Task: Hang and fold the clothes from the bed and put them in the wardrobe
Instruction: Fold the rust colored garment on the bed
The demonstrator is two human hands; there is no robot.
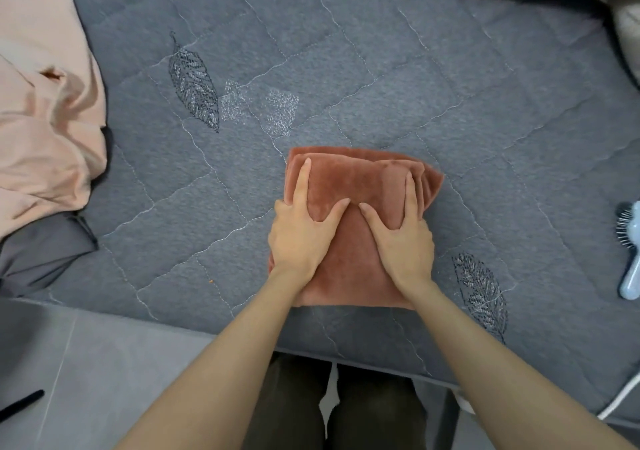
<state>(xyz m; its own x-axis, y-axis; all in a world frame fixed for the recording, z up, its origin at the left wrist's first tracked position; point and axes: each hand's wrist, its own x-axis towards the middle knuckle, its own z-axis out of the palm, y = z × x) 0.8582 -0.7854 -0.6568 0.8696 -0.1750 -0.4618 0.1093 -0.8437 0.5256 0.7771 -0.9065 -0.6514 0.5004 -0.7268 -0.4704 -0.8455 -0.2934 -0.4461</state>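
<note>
Soft, even, fairly bright light; faint shadows hug the folded rust cloth. Edges bow from wide-angle distortion, slightly soft.

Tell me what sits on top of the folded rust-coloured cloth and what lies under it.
On top: the left hand and right hand, pressing flat, thumbs spread. Under the rust-coloured cloth lies the grey quilted bedcover; whatever else may be beneath is covered.

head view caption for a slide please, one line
Left hand and right hand press a folded rust-coloured cloth on the grey quilted bed, pink clothes heaped at its left edge.
</note>
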